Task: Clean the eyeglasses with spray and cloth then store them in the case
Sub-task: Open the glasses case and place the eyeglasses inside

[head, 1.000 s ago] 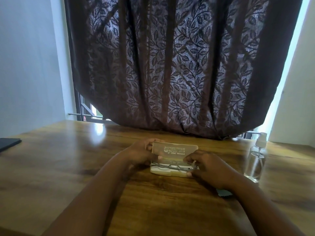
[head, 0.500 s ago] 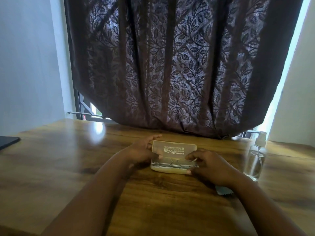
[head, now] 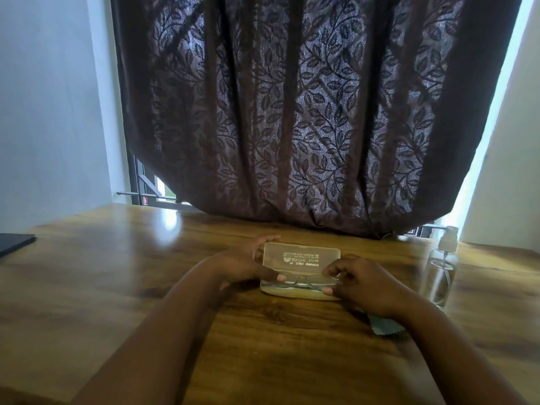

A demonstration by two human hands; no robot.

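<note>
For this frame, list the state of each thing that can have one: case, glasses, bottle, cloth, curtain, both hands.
case: open, lid up, on the table
eyeglasses: folded, lying in the case
left hand: holds the case's left end
right hand: fingers pinch the eyeglasses' right end
spray bottle: upright, untouched
cloth: on the table, partly under the right wrist
curtain: drawn

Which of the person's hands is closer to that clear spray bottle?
The right hand. It holds the open case's right end, beside the spray bottle but not touching it. The left hand is at the case's far end.
</note>
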